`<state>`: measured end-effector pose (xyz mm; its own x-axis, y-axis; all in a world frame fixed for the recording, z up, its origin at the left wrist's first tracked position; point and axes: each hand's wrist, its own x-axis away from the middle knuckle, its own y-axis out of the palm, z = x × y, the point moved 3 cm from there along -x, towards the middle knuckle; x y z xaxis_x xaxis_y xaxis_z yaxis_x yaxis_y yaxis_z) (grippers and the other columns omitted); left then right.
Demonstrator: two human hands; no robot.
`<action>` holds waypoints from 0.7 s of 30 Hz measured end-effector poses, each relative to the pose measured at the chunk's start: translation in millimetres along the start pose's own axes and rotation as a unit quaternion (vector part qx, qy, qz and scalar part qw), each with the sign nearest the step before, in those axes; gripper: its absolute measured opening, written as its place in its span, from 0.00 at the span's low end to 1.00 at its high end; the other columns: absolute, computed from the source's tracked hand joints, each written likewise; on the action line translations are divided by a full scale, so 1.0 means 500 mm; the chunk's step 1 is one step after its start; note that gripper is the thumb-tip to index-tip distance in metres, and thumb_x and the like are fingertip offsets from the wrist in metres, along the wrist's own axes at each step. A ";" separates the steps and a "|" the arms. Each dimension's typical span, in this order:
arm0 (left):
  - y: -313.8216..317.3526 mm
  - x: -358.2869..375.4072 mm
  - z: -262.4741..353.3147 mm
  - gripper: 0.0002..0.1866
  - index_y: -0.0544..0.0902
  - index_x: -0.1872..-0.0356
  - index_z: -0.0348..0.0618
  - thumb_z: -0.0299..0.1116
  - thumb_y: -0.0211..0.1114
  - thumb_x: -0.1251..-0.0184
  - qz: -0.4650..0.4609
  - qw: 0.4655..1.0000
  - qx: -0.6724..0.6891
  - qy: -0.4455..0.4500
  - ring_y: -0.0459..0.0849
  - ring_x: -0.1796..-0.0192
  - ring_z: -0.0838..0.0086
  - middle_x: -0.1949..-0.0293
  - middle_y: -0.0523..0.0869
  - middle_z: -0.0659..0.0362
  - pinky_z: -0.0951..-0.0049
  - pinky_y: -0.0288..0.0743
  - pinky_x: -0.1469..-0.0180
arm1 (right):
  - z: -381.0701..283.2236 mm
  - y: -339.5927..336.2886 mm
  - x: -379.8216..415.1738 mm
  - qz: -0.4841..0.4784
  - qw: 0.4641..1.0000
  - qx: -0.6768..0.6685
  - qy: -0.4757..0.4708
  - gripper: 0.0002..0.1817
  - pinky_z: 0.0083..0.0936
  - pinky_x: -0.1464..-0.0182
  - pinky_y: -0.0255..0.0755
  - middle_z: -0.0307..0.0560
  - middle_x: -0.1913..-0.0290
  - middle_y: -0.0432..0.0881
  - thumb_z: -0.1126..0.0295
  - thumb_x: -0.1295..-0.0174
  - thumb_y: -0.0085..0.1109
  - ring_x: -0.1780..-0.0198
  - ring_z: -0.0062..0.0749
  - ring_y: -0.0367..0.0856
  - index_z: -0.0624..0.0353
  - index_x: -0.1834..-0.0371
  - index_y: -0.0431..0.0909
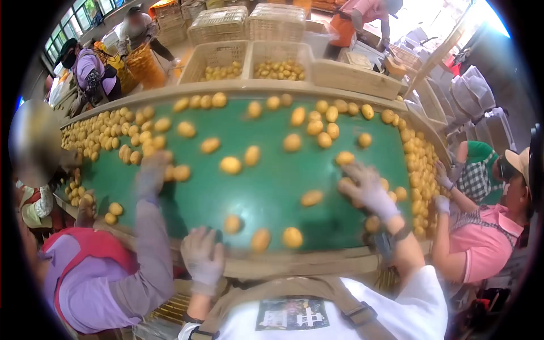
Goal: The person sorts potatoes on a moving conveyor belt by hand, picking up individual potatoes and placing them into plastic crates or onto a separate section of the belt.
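Note:
Both my hands wear pale, dusty gloves. My left hand [203, 259] is open at the near rim of the green conveyor belt [272, 195], fingers pointing forward and holding nothing. Over the belt's right half reaches my right hand [368, 191], its thumb and fingers curved around a potato [347, 187] that they partly cover. Just past those fingertips lies another potato [344, 158]. Closer to me, a loose potato [311, 198] looks blurred. Near the front edge are more potatoes, one of them a bright yellow potato [292, 238].
Dense potatoes line the belt's left side and the right channel [422, 181]. A co-worker's gloved hand [152, 173] reaches in on my left; a person in pink [481, 243] works on my right. Beyond the far rim stand crates of potatoes [280, 59].

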<state>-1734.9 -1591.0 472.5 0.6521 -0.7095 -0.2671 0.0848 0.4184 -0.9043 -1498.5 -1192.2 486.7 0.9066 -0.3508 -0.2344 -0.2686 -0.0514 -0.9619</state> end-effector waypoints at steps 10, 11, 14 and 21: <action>0.002 0.002 -0.012 0.19 0.88 0.50 0.45 0.36 0.68 0.43 0.036 0.999 0.016 -0.020 0.78 0.37 0.50 0.44 0.85 0.51 0.48 0.68 0.33 | 0.101 0.131 -0.470 -0.122 0.971 0.041 0.202 0.40 0.47 0.26 0.63 0.64 0.33 0.76 0.38 0.34 0.57 0.31 0.58 0.73 0.50 0.24 0.67; -0.001 -0.004 -0.009 0.19 0.88 0.50 0.45 0.36 0.69 0.44 0.035 0.999 0.015 -0.026 0.78 0.37 0.50 0.45 0.85 0.52 0.49 0.68 0.33 | 0.067 0.146 -0.484 -0.032 0.965 -0.057 0.253 0.44 0.48 0.26 0.62 0.66 0.31 0.73 0.35 0.35 0.55 0.30 0.61 0.72 0.48 0.22 0.64; -0.005 -0.004 0.005 0.19 0.88 0.50 0.45 0.36 0.69 0.45 0.029 0.999 0.015 -0.039 0.79 0.38 0.51 0.46 0.86 0.52 0.49 0.69 0.34 | -0.044 0.162 -0.540 -0.024 0.978 -0.062 0.197 0.30 0.50 0.35 0.70 0.66 0.38 0.78 0.47 0.38 0.58 0.35 0.60 0.76 0.52 0.37 0.77; -0.026 -0.018 0.006 0.17 0.88 0.52 0.46 0.35 0.69 0.44 0.039 0.997 0.061 -0.016 0.82 0.42 0.53 0.48 0.87 0.53 0.51 0.71 0.35 | -0.192 0.147 -0.482 -0.261 0.964 0.018 0.049 0.21 0.48 0.38 0.74 0.60 0.45 0.78 0.51 0.42 0.63 0.39 0.57 0.77 0.44 0.46 0.84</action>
<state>-1739.4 -1588.4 487.5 0.6844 -0.6536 -0.3232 0.1215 0.5393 -0.8333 -1768.1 -1201.4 486.0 0.8795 -0.3725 0.2963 0.2296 -0.2132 -0.9496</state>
